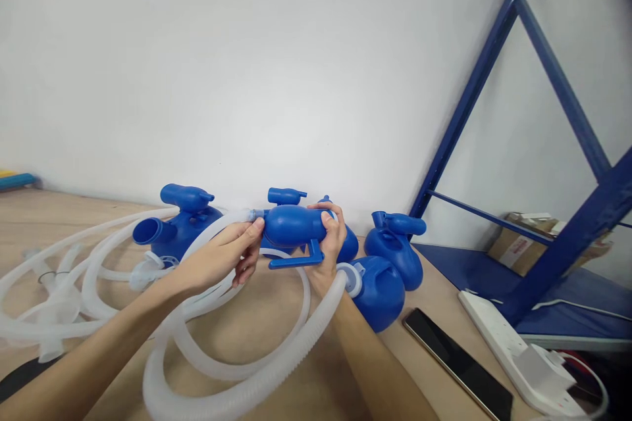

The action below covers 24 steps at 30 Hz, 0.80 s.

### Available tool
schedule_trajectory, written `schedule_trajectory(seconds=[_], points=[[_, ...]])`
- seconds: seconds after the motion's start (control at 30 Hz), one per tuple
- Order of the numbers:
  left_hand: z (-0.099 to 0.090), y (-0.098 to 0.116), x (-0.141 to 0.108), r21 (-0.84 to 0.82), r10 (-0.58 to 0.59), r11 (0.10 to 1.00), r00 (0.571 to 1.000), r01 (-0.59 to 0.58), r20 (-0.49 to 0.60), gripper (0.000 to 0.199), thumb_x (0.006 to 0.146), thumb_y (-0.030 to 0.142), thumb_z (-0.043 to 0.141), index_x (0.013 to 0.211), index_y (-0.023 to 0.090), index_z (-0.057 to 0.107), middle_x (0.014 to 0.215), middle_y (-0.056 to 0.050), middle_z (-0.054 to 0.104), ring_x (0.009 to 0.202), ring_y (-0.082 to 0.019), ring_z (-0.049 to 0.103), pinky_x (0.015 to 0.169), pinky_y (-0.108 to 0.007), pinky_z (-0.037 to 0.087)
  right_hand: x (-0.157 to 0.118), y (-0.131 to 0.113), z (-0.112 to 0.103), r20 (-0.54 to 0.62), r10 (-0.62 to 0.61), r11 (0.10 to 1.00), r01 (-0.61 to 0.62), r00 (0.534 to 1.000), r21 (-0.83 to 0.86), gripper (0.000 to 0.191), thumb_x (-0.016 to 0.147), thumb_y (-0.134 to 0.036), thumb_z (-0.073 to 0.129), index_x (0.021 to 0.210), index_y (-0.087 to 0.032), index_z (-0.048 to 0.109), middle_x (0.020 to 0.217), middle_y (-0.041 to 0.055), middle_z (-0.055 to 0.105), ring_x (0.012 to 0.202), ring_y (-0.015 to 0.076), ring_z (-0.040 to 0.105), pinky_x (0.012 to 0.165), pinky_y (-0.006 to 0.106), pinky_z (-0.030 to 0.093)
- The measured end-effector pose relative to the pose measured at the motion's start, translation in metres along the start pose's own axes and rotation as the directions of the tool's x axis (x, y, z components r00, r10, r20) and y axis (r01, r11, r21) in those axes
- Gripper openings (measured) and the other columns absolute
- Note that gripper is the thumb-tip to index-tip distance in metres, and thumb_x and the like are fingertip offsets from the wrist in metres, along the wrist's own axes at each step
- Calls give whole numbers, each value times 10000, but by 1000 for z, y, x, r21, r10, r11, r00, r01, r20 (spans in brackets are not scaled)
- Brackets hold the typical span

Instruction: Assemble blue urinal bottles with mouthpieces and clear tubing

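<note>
My right hand [332,243] is closed around the wide end of a blue plastic urinal head [291,226], a bulb-shaped piece with a handle below. It is held level above the table, narrow end pointing left. At that spout, my left hand [234,247] pinches the clear end of a translucent hose [217,223]; whether the hose is pushed fully on cannot be made out. Just below my right wrist, a thick corrugated hose [296,348] runs into the white cap [351,279] of a blue bottle [379,296].
More blue bottles stand along the wall, one at left [185,237] and one at right [397,250]. Coiled hoses [93,276] cover the table's left side. A phone [459,362] and a power strip [498,335] lie at right, beside a blue metal rack [474,79].
</note>
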<state>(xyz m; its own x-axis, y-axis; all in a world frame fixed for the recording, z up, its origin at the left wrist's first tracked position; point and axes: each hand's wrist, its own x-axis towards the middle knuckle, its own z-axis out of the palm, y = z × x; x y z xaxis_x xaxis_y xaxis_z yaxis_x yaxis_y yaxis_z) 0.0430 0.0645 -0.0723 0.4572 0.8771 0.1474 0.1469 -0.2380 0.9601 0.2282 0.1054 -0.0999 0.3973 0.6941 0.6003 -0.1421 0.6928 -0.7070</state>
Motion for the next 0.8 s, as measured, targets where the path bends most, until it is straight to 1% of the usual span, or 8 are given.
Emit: schedule_trajectory(seconds=[0.17, 0.23, 0.3, 0.37, 0.4, 0.53, 0.67, 0.8], points=[[4, 20, -13, 264, -105, 956, 990, 126, -91, 602, 871, 800, 468, 864, 206, 564, 699, -6, 587, 603, -201, 624, 497, -301, 510, -3, 0, 5, -123, 118, 986, -101, 985, 133, 254, 909, -464, 563, 985, -228, 619, 979, 44, 697, 928, 208, 660, 840, 342, 538], [0, 26, -21, 498, 42, 864, 978, 68, -206, 563, 897, 750, 476, 946, 209, 625, 761, -34, 644, 683, -230, 650, 583, -330, 529, -5, -2, 6, -119, 128, 986, -113, 985, 126, 263, 918, -472, 580, 992, -226, 638, 1001, 49, 701, 958, 206, 664, 866, 335, 538], [-5, 28, -25, 705, 294, 708, 897, 27, -330, 537, 904, 703, 496, 1077, 224, 665, 927, -73, 703, 850, -279, 674, 702, -367, 535, -7, -4, 6, -64, 147, 983, -139, 987, 121, 278, 905, -475, 610, 995, -217, 660, 1023, 59, 709, 975, 209, 671, 871, 327, 539], [-10, 26, -25, 806, 439, 592, 832, 17, -340, 559, 904, 668, 504, 1206, 225, 664, 1133, -107, 703, 1050, -326, 651, 827, -400, 528, -7, -6, 6, -12, 177, 974, -173, 984, 146, 322, 894, -509, 619, 1031, -222, 667, 1039, 54, 712, 968, 208, 681, 849, 319, 547], [-12, 25, -23, 811, 428, 585, 847, 6, -315, 575, 916, 658, 481, 1240, 218, 660, 1172, -113, 697, 1090, -331, 641, 856, -402, 524, -7, -6, 7, 0, 200, 964, -197, 980, 176, 350, 890, -537, 616, 1059, -234, 661, 1038, 44, 712, 951, 206, 688, 834, 319, 554], [-24, 17, -13, 661, 160, 750, 966, 15, -204, 607, 965, 665, 375, 1194, 198, 687, 893, -70, 718, 825, -260, 666, 716, -330, 516, -4, -3, 11, 33, 339, 880, -329, 940, 344, 448, 895, -607, 582, 1224, -303, 575, 1058, 18, 712, 940, 213, 721, 852, 365, 584], [-38, 17, -8, 466, 109, 883, 946, 49, -305, 591, 904, 686, 512, 1171, 187, 682, 812, -38, 683, 631, -180, 558, 537, -263, 421, -15, 14, 19, 140, 471, 766, -483, 871, 424, 588, 955, -732, 347, 1356, -319, 465, 1281, 67, 658, 1171, 237, 680, 979, 430, 565], [-48, 26, -10, 297, 102, 954, 895, 35, -434, 571, 823, 633, 670, 1149, 164, 687, 766, -20, 661, 575, -128, 466, 471, -220, 325, -44, 24, 8, 460, 611, 781, -586, 644, -217, 716, 988, -725, 179, 1476, -235, 365, 1353, 155, 609, 1240, 267, 644, 1070, 489, 503]])
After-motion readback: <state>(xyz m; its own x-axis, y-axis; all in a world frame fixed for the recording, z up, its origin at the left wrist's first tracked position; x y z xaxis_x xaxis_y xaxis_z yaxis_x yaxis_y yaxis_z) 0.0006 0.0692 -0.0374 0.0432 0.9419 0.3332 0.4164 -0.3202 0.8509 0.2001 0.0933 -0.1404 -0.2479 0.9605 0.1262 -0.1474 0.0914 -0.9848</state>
